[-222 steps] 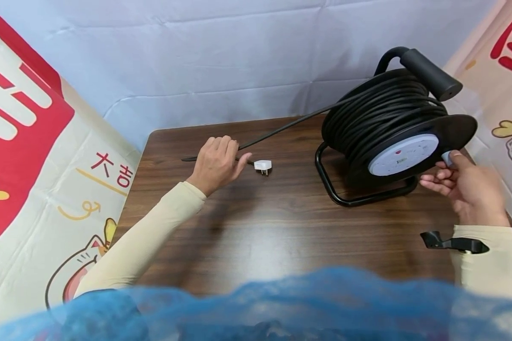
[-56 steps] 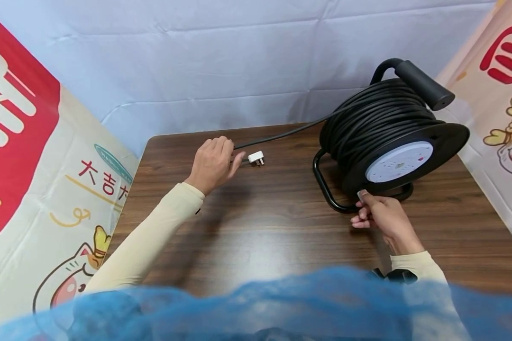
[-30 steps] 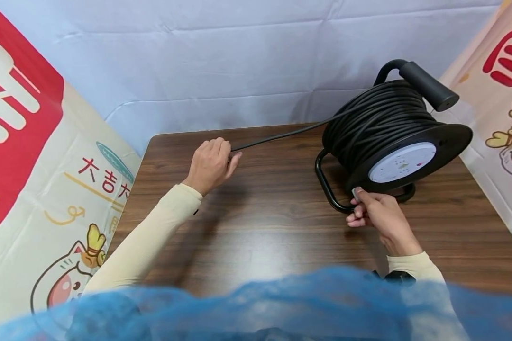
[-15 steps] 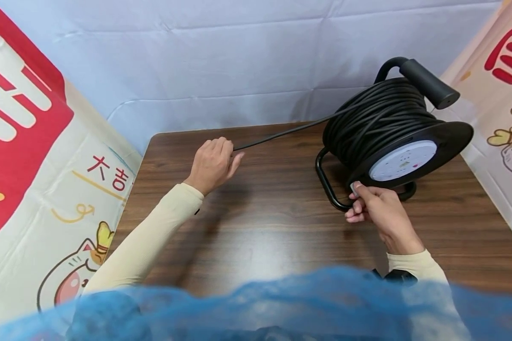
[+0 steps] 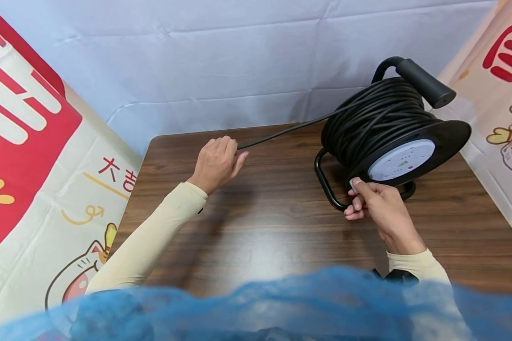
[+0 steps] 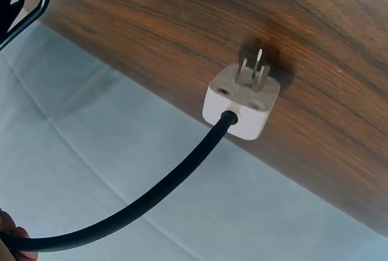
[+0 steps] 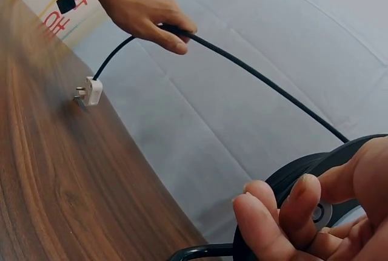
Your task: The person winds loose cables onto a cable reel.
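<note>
- Cable point(image 5: 290, 132) runs taut from the upper right of the head view, off the wound coil on the reel point(image 5: 392, 132), down-left to our left hand point(image 5: 216, 163), so we judge the left grip is there to keep the line guided and under light tension.
- Left grip: fingers curled round the cable, knuckles up, forearm stretched from lower left toward the far edge of the surface point(image 5: 260, 227).
- Plug point(image 6: 241, 101), white, hangs beyond that hand near the surface's far edge, prongs toward the wood; the head view hides it behind the hand.
- Right hand point(image 5: 377, 208) sits at centre right, thumb and fingers pinching a small pale knob point(image 5: 352, 184) on the rim of the reel's front disc, which looks like the crank point for turning the drum.
- Right wrist bends upward, sleeve low in the frame.
</note>
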Demonstrator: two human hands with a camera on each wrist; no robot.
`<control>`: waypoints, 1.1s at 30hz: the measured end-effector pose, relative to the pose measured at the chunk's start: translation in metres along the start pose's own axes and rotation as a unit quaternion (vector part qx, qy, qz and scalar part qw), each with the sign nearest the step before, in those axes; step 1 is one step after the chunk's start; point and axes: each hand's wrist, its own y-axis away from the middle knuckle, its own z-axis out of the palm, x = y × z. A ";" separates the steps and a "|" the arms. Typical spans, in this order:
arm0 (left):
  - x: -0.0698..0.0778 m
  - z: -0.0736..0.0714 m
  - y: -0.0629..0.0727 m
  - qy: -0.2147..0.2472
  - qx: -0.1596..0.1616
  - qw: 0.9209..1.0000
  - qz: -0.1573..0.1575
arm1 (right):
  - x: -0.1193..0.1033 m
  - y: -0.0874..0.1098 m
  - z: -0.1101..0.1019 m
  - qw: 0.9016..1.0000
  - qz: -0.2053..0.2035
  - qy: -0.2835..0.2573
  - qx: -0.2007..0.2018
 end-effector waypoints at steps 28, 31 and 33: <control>0.003 0.005 -0.017 0.024 0.016 1.000 0.000 | -0.019 0.001 0.000 0.993 -0.049 -0.107 0.025; 0.005 0.006 -0.019 0.022 0.022 1.000 -0.002 | -0.023 0.002 -0.003 0.991 -0.053 -0.119 0.027; 0.007 0.007 -0.020 0.025 0.027 0.999 0.001 | -0.025 0.002 -0.004 0.991 -0.055 -0.122 0.030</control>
